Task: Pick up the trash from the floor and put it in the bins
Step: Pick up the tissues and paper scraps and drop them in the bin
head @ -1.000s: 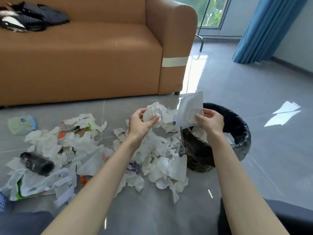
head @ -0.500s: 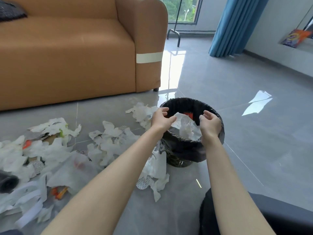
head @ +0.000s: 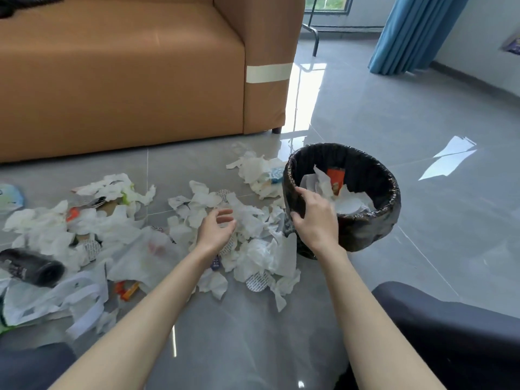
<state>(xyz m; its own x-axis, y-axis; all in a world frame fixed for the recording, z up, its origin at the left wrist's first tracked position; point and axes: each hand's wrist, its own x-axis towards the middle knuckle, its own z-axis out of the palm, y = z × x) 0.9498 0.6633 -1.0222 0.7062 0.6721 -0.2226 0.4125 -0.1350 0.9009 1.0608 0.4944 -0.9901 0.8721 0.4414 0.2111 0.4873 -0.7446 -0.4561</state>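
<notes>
The left hand [head: 218,229] hovers palm-up over the litter, its fingers loosely curled and holding nothing. The right hand [head: 313,218] is at the near-left rim of the round black bin lined with a black plastic bag [head: 391,187], fingers relaxed and slightly spread, also holding nothing; whether it touches the rim cannot be told. Both bare forearms reach forward from the bottom of the view, with dark trouser knees [head: 450,333] on either side.

Inside the bin lie crumpled white paper sheets [head: 351,202] and an orange wrapper [head: 336,178] standing against its far wall.

The trash on the floor is a wide scatter of crumpled white tissues and paper scraps [head: 253,223], lying just left of the bin and directly under the left hand. Among them is a round white printed foil lid [head: 257,281]. Further left are a small orange piece [head: 126,289], a flattened white plastic bag [head: 56,299] and a black cylindrical bottle [head: 31,267] on its side. A pale blue-green packet [head: 11,197] sits at the far left edge.

All of this is on a glossy grey tiled floor [head: 422,249]. Behind the litter stands an orange-brown sofa [head: 126,80] with a strip of pale tape [head: 268,73] across its armrest, and a blue curtain [head: 408,32] hangs at the upper right.
</notes>
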